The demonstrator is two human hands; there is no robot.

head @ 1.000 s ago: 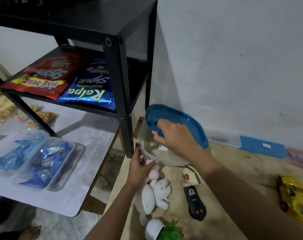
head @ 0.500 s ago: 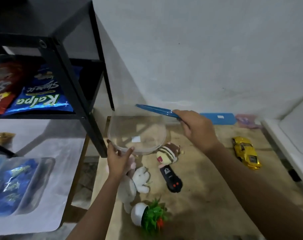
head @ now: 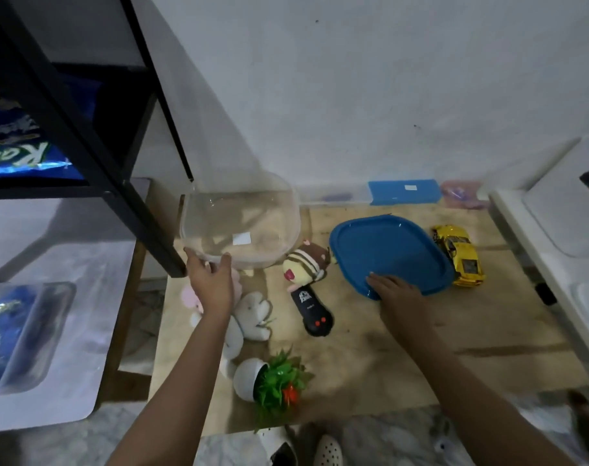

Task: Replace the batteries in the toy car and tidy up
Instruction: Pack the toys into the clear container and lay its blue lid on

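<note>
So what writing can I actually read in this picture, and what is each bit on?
"Kal", then cut off: blue snack bag on the black shelf.
Logo and small print on the black remote: too blurred to read.
White stickers on the clear container and the blue box: nothing legible.

L forearm (head: pixel 182 381) & R forearm (head: pixel 454 375) bare; white perforated clogs (head: pixel 327 451) at btm edge.
</note>
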